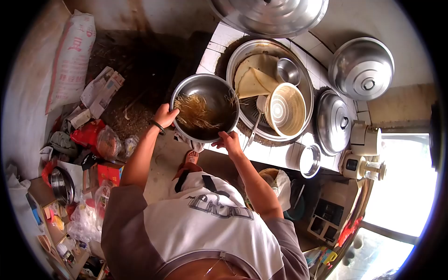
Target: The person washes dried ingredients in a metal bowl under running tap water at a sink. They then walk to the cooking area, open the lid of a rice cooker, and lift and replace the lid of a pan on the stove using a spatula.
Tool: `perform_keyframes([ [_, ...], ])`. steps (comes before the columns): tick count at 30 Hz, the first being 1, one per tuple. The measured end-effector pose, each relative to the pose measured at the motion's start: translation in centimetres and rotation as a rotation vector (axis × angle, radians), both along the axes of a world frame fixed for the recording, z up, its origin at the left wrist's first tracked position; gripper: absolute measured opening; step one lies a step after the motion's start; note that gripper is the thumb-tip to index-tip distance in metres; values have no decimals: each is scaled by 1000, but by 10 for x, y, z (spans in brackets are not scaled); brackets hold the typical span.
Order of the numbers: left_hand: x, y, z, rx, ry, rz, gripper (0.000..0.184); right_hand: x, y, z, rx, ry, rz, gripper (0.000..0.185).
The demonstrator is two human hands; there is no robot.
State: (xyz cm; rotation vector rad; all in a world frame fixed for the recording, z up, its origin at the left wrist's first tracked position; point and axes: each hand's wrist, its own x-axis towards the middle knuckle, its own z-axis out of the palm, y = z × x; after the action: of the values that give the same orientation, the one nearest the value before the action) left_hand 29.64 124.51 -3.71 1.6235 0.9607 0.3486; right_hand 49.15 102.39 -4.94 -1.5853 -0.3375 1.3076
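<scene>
We've got a metal bowl [216, 88] up in both hands, held over the floor [158, 173] just left of the tiled bench [226, 35]. Mouth faces up at our camera, base away from us. Rim is round, so read the axis off the straw [192, 109] inside: loose clump against the left wall, most strands slanting down and right in our view.

Left hand [165, 116]: grip closed on the left rim, thumb over the edge, fingers mostly hidden outside. Elbow bent, forearm angled forward, dark band [157, 126] at the wrist. Right hand [228, 142]: grip closed at the lower-right edge, fingers curled around the outside; we can't tell how far under they go. Right forearm runs forward and inward.

Bowl's right side overlaps the big pan [309, 86] in our view; can't tell if they touch. In the pan: flat pale sheets [252, 84], a small metal dish [288, 71] and a plastic strainer [283, 108].
</scene>
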Motion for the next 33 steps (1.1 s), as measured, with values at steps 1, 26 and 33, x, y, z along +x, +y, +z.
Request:
perform_keyframes([
  [1,1,1,-1,9,-1,-3,22,0,0,0,-5,3,-4,28],
  [26,45,20,-23,-7,-10,-93,25,-2,-8,3,78,-15,-135,29],
  [33,43,20,-22,262,58,-110,27,-3,-8,3,93,-5,-139,28],
])
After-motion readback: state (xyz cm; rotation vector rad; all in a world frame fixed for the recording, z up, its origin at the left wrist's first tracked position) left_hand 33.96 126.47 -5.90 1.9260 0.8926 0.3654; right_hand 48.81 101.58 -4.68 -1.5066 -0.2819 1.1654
